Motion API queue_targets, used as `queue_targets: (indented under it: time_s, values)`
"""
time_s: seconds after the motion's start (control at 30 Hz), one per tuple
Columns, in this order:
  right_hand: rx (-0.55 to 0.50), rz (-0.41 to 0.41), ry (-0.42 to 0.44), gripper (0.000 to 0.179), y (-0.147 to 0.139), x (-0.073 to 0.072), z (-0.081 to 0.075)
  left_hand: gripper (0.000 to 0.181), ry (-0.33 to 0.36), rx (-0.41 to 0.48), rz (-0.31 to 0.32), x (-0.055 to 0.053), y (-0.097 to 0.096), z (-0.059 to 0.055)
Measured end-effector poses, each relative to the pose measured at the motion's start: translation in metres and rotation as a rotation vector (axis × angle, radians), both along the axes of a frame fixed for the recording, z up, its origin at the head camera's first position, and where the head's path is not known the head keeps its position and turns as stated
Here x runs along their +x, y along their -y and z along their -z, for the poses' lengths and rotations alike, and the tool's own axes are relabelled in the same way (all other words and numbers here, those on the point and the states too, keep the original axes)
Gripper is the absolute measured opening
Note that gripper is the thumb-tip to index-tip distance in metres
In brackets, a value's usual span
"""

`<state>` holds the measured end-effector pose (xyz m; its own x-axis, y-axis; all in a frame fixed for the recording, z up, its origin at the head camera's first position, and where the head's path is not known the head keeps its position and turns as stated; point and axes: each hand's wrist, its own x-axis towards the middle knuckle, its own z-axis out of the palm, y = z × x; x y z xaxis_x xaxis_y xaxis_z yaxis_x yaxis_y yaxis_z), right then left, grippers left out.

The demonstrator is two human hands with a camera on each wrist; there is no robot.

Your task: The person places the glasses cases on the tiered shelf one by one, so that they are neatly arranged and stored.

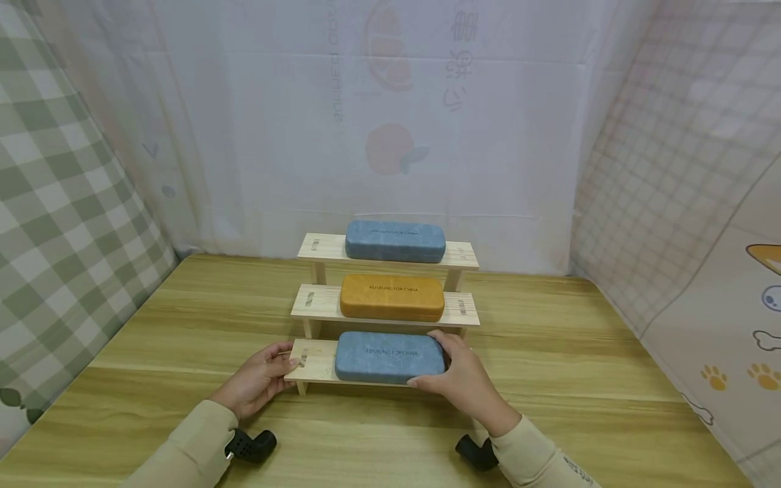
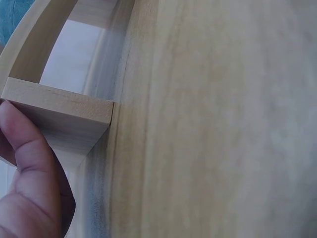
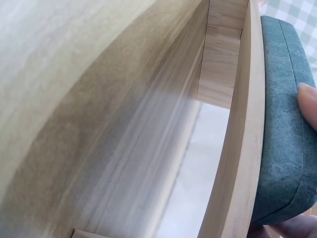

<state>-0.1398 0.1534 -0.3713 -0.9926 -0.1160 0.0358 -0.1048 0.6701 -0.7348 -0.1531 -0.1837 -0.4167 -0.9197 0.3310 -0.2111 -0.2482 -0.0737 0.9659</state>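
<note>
A pale wooden three-step display stand (image 1: 316,369) stands on the table, one glasses case on each step. On the lowest step lies a blue glasses case (image 1: 366,369), also seen edge-on in the right wrist view (image 3: 282,124). My right hand (image 1: 460,379) grips its right end, thumb at the front and fingers at the back. My left hand (image 1: 259,379) holds the left end of the lowest step; in the left wrist view the thumb lies against the wood by the leg (image 2: 69,106). A mustard-yellow glasses case (image 1: 390,305) sits on the middle step and another blue glasses case (image 1: 396,247) on the top step.
The wood-grain table (image 1: 549,379) extends to both sides and in front of the stand. Behind it hangs a pale printed cloth (image 1: 274,135). A green checked cloth (image 1: 67,169) borders the left, and a patterned cloth (image 1: 702,285) borders the right.
</note>
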Motion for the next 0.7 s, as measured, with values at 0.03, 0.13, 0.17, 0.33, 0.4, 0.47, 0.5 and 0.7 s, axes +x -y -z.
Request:
queue_targets:
  time_s: [0.03,0.13,0.17,0.33,0.4,0.47,0.5,0.7]
  values:
    - [0.005,-0.002,-0.003,0.088,-0.0001,-0.0002,-0.0002,0.063,-0.002,0.001,0.002,-0.0003,-0.0001,0.0000]
    - [0.017,-0.009,-0.008,0.088,-0.0003,-0.0007,-0.0002,0.064,-0.001,0.003,0.001,-0.0010,-0.0002,0.0000]
    - [0.021,-0.010,-0.010,0.088,-0.0002,-0.0009,0.0000,0.064,-0.001,0.001,0.001,-0.0011,-0.0001,0.0000]
    - [0.042,-0.013,-0.016,0.089,-0.0004,-0.0004,0.0002,0.063,-0.013,-0.040,-0.002,-0.0002,-0.0006,-0.0004]
    - [0.050,-0.016,-0.018,0.090,-0.0007,-0.0002,0.0004,0.062,-0.017,-0.058,-0.005,0.0008,-0.0014,-0.0010]
    - [0.054,-0.020,-0.019,0.091,-0.0008,0.0001,0.0003,0.061,-0.020,-0.067,-0.006,0.0016,-0.0014,-0.0017]
    - [0.054,-0.022,-0.016,0.092,-0.0010,0.0004,0.0001,0.061,-0.020,-0.069,-0.006,0.0021,-0.0014,-0.0023]
    - [0.004,-0.030,0.020,0.096,-0.0074,0.0072,-0.0076,0.058,-0.018,-0.119,-0.030,0.0060,0.0002,-0.0056]
